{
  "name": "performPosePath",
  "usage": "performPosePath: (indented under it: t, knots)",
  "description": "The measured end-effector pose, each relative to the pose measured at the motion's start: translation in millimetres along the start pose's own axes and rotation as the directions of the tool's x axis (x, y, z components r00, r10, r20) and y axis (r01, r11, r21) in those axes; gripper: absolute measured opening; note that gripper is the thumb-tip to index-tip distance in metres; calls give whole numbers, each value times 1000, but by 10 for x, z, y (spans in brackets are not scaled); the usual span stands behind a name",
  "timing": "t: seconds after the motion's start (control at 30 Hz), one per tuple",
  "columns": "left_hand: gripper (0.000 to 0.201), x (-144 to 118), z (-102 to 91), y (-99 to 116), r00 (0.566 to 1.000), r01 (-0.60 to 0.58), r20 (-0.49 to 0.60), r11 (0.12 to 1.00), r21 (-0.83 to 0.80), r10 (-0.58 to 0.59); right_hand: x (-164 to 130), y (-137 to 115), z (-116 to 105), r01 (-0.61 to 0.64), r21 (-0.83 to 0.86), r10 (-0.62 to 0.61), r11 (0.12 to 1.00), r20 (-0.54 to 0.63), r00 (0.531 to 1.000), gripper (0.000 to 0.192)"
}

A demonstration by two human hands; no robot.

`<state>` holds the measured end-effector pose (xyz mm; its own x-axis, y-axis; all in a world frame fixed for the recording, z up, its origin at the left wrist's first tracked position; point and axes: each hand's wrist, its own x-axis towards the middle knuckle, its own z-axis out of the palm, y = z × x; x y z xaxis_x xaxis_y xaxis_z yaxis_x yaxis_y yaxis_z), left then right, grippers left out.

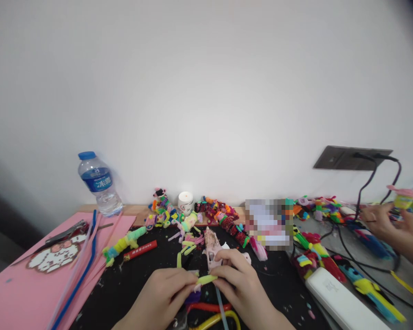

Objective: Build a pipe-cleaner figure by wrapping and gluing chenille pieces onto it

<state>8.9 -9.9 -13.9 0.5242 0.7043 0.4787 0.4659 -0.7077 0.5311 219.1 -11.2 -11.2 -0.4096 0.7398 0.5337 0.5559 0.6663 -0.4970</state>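
Note:
A short yellow-green pipe cleaner is stretched between my two hands, low in the middle of the view. My left hand pinches one end, with a bit of pale pink fuzz showing under its fingertips. The other end is pinched in my right hand. Just beyond lies a stained pale pink tool with a tapered tip, which looks like a glue gun; my right fingers partly cover it. Below my hands are a red pipe cleaner, a yellow pipe cleaner and a pale translucent stick.
A water bottle stands on pink sheets at left. Pipe-cleaner figures and a white cup line the wall. At right are a white power bank, black cables and another person's hand holding a pink-and-yellow figure.

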Motion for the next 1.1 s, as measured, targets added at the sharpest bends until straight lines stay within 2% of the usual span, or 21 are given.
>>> performPosePath:
  t: [0.53,0.77,1.1]
  knots:
    - [15,4,8,-7,1000,13,13,1000,-20,-13,-11,15,12,-6,3,6,1000,-4,1000,14]
    - [14,-17,8,-20,992,106,77,994,-25,-104,-6,-12,10,7,13,-7,1000,-16,1000,16]
    - [13,-10,13,-3,996,57,63,998,-23,-55,-8,-29,3,16,6,-16,1000,-1,1000,16]
